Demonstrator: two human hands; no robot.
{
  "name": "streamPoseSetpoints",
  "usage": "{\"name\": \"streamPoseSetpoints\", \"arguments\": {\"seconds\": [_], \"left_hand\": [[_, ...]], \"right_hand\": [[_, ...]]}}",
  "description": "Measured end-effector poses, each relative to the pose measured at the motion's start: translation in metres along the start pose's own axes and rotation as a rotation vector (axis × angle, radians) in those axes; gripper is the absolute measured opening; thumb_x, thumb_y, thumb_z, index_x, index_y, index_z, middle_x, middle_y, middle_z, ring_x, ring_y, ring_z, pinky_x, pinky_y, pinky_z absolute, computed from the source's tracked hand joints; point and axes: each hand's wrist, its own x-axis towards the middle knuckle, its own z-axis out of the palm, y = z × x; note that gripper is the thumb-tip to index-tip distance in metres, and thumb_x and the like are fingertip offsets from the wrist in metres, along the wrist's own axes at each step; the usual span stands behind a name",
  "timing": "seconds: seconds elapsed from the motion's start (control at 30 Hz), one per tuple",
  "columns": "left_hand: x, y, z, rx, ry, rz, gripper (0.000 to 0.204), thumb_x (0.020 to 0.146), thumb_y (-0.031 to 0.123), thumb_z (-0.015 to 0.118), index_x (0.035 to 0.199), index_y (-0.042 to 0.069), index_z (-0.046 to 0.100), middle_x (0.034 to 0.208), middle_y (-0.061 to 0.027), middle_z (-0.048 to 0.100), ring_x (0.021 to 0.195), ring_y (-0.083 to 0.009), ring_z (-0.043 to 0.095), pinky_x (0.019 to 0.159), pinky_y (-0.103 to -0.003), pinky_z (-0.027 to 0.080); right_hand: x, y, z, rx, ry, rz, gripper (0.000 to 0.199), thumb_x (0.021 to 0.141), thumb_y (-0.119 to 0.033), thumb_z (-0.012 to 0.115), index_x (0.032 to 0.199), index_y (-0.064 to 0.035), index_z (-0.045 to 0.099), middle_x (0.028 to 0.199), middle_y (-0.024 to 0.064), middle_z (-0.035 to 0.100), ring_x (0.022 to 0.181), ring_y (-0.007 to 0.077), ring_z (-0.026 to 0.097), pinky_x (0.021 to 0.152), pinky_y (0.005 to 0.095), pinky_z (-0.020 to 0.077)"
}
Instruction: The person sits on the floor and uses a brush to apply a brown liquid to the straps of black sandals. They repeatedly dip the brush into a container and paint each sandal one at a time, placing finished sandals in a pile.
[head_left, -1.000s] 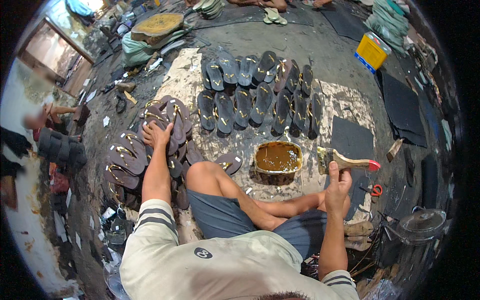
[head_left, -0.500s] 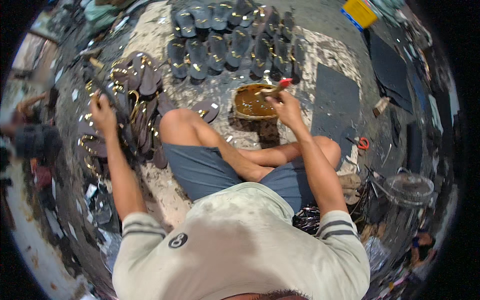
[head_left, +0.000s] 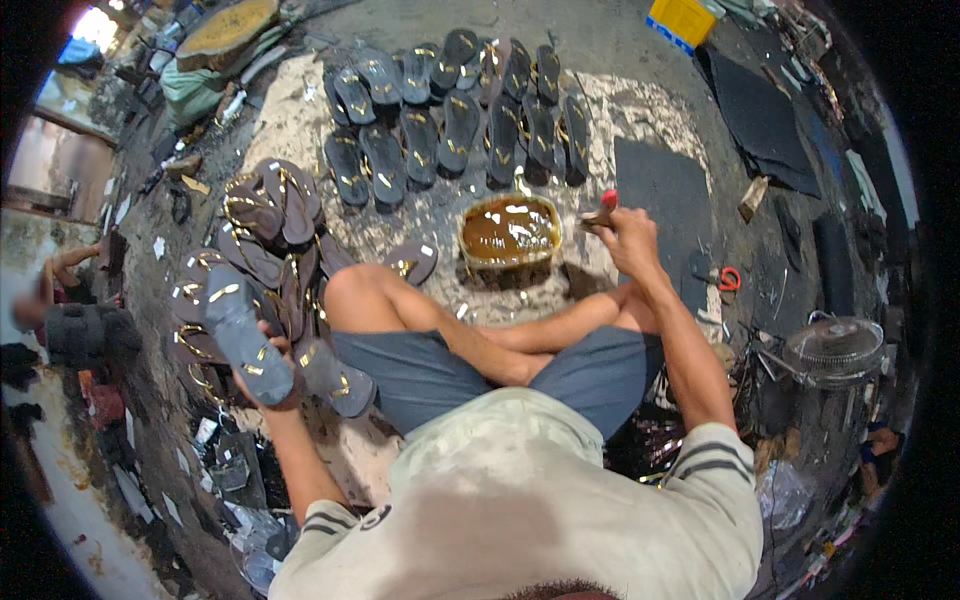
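Left hand holds sandal lengthwise (toe up-left).

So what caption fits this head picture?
Left hand lifts a dark sandal; right hand holds a brush beside the glue tub.

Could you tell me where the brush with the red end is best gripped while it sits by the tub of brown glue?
Probably by the handle's middle, from above and the right, as the right hand does now. The brush sticks out leftward toward the glue tub, so a mid-handle hold likely keeps fingers off the working end; its bristles cannot be made out.
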Motion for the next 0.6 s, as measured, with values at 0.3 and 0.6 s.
{"name": "streamPoseSetpoints", "arguments": {"seconds": [0.3,0.6], "left_hand": [[0.044,-0.106,0.084,2.185,0.079,0.339,0.048,0.087,0.028,0.072,0.132,0.011,0.063,0.141,-0.019,0.05,0.126,-0.0358,0.05,0.106,-0.042,0.037],[0.081,-0.148,0.146,0.594,0.253,-0.012,0.061,0.101,0.044,0.05,0.143,0.001,0.043,0.116,-0.0084,0.064,0.094,-0.0151,0.064,0.081,-0.03,0.054]], "right_hand": [[0.02,-0.044,-0.033,1.608,0.31,0.435,0.024,0.097,-0.025,0.065,0.113,-0.0081,0.064,0.103,0.0006,0.066,0.086,0.0087,0.057,0.075,0.0276,0.0462],[0.017,-0.173,-0.084,1.77,0.204,0.26,0.027,0.098,-0.026,0.062,0.117,-0.0065,0.061,0.111,0.0028,0.066,0.098,0.0106,0.062,0.084,0.0277,0.0497]]}}
